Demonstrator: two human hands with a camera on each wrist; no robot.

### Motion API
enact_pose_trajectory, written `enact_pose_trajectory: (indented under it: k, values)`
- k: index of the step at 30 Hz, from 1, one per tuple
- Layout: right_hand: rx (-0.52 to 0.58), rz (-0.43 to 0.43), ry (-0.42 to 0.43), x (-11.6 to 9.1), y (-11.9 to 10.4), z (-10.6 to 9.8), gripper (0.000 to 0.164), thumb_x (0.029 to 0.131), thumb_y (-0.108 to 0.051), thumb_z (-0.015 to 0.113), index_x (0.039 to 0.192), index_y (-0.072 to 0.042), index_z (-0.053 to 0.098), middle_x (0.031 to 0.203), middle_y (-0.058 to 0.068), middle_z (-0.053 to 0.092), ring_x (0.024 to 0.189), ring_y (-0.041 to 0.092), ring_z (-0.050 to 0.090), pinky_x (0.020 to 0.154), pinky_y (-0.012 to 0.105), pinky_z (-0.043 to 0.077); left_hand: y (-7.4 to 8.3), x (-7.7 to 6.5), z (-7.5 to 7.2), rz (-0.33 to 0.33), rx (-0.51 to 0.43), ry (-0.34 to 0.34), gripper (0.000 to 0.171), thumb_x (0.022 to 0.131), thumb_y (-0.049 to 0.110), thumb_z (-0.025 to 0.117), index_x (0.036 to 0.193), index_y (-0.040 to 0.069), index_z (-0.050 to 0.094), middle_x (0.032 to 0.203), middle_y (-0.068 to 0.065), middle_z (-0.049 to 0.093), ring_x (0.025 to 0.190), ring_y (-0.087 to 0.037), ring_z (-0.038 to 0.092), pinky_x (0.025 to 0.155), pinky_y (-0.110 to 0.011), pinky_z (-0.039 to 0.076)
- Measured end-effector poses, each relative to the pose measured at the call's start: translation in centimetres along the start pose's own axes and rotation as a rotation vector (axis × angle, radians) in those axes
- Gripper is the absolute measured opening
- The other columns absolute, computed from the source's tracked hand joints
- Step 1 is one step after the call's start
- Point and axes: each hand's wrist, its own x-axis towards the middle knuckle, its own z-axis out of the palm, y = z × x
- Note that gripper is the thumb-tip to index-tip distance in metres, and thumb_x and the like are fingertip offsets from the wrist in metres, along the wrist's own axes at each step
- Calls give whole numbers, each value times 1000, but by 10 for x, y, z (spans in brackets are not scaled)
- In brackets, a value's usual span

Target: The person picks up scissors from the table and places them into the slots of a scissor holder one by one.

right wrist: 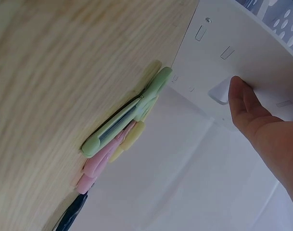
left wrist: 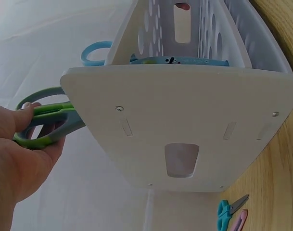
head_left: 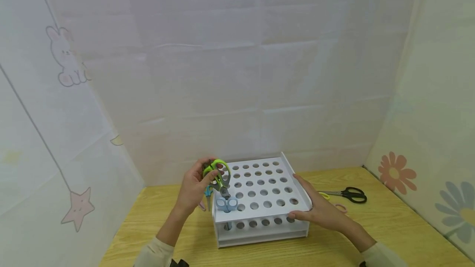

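Observation:
A white rack (head_left: 259, 213) with rows of round holes stands on the table. My left hand (head_left: 193, 186) grips green-and-grey scissors (head_left: 221, 178) by the handles above the rack's left side, blades pointing down. Just in front of them, light blue scissors (head_left: 227, 204) stand in a front-left hole, handles up. In the left wrist view, their blue blade part (left wrist: 184, 61) shows between the tiers. My right hand (head_left: 320, 209) rests against the rack's right side panel, thumb at the front corner. The right wrist view shows its fingers (right wrist: 240, 98) straight, by the panel's handle cutout.
Left of the rack lie teal scissors (head_left: 208, 193) and a pink pair (head_left: 202, 206). On the right are black-handled scissors (head_left: 354, 195), a yellow handle (head_left: 325, 195) and a pink handle (head_left: 341, 207). Light green scissors (right wrist: 127, 115) show beside them in the right wrist view.

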Motion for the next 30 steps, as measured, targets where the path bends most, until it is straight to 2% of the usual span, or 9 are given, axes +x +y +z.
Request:
enact_pose_trajectory:
  k: [6,12,16,19,25,27,29,30]
  values:
    - [8,6,-10,1,-1,1,117,79,-39,89,165,-25,10,165,14,20,141,46,32,98,72,35,-6,-2,5,44,88,-97,34,100,5,63,135,7,59,116,-14,70,104,-31,68,86,-36,56]
    - [24,1,-16,1,-2,1,117,79,-39,89,165,-26,10,165,14,20,142,45,32,101,69,35,-11,-4,6,40,174,-114,33,101,11,64,134,12,61,113,-3,72,101,-25,68,82,-39,57]
    - [13,5,-12,1,-4,0,117,79,-40,88,165,-27,9,165,16,19,142,47,30,100,72,34,-14,-4,8,47,179,-111,34,101,10,64,135,12,60,113,-6,72,100,-26,68,80,-34,57]
    - [10,15,-10,1,-6,-1,117,79,-41,88,165,-26,10,165,16,18,142,48,29,100,74,32,-17,-3,11,33,191,-103,34,100,11,66,134,11,62,113,-10,71,97,-25,67,79,-30,56]
    - [14,21,-18,0,-5,-2,117,80,-40,88,165,-25,9,165,16,18,142,48,30,100,73,33,-20,-3,15,-46,213,-81,35,98,9,68,133,10,63,114,-12,69,94,-24,63,76,-27,55]
    - [14,18,-16,0,-4,-1,117,80,-40,88,165,-26,9,165,16,18,142,47,30,100,73,33,-16,-3,16,-69,228,-78,34,98,5,67,132,7,62,114,-14,69,95,-26,63,77,-26,54]
    - [13,16,-15,0,-3,-1,117,80,-40,88,165,-26,9,165,16,18,142,47,31,99,73,34,-5,-4,18,-59,228,-88,32,99,2,65,131,3,62,114,-16,69,98,-28,64,79,-27,54]
    - [15,15,-15,0,-3,0,117,80,-40,88,165,-26,9,165,16,18,142,47,31,99,73,34,-5,-5,18,-61,222,-94,32,99,1,65,131,1,61,115,-17,69,100,-29,64,80,-27,54]
